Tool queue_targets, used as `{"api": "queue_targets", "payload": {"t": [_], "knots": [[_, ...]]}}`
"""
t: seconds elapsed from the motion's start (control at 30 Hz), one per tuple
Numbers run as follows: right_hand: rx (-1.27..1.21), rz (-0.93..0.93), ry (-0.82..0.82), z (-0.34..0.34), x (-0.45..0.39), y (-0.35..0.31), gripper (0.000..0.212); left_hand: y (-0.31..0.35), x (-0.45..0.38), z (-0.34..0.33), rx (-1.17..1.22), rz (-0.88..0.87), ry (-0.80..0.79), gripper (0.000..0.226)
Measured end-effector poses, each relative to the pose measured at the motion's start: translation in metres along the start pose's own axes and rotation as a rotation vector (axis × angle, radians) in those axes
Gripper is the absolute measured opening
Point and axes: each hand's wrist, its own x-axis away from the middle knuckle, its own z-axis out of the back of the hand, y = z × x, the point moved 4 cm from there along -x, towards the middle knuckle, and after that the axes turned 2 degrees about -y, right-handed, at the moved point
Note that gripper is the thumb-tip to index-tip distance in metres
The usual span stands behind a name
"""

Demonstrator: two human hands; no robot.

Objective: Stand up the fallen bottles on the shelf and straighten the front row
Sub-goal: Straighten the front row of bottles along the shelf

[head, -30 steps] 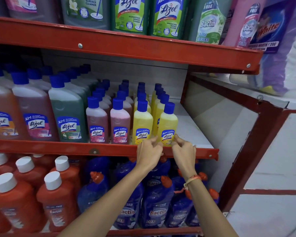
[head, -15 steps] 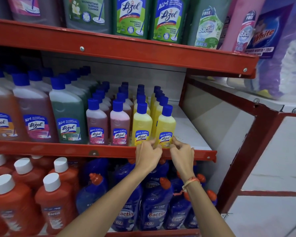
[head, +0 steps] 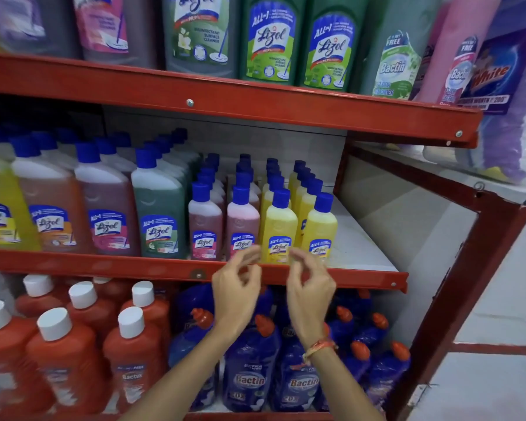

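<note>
On the middle shelf (head: 134,265) the front row of small blue-capped bottles stands upright: a dark pink one (head: 205,226), a lighter pink one (head: 243,226), a yellow one (head: 279,229) and a rightmost yellow one (head: 320,229). My left hand (head: 236,291) and my right hand (head: 310,288) hover just in front of the shelf's red lip, below the two yellow bottles. Both hands have loosely curled fingers and hold nothing. No fallen bottle is visible on this shelf.
Larger bottles (head: 158,217) fill the shelf's left part. The white shelf board (head: 356,238) lies bare to the right of the yellow bottles. Orange bottles (head: 64,357) and blue bottles (head: 249,375) stand on the shelf below. The upper shelf (head: 255,101) overhangs. A red frame post (head: 456,287) stands at right.
Both hands have let go of the rightmost yellow bottle and pulled back and down from the shelf edge. The view has shifted so the shelf sits further right in frame.
</note>
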Motion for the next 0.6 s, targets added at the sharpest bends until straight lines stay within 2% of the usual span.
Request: {"api": "queue_targets", "payload": {"t": [0.1, 0.17, 0.23, 0.37, 0.6], "knots": [[-0.085, -0.042, -0.305, -0.047, 0.018, -0.017, 0.033, -0.008, -0.001, 0.046, -0.067, -0.009, 0.233, 0.043], [-0.126, -0.116, -0.460, -0.073, 0.025, -0.026, 0.042, -0.017, -0.007, 0.063, -0.108, 0.071, 0.229, 0.048], [-0.108, -0.213, -0.528, -0.093, 0.029, -0.030, 0.048, -0.026, -0.015, 0.075, -0.184, 0.165, 0.143, 0.052], [-0.074, -0.330, -0.590, -0.109, 0.036, -0.029, 0.051, -0.034, -0.020, 0.082, -0.327, 0.239, -0.037, 0.054], [-0.049, -0.353, -0.521, -0.112, 0.038, -0.030, 0.049, -0.040, -0.026, 0.094, -0.330, 0.249, -0.065, 0.054]]}}
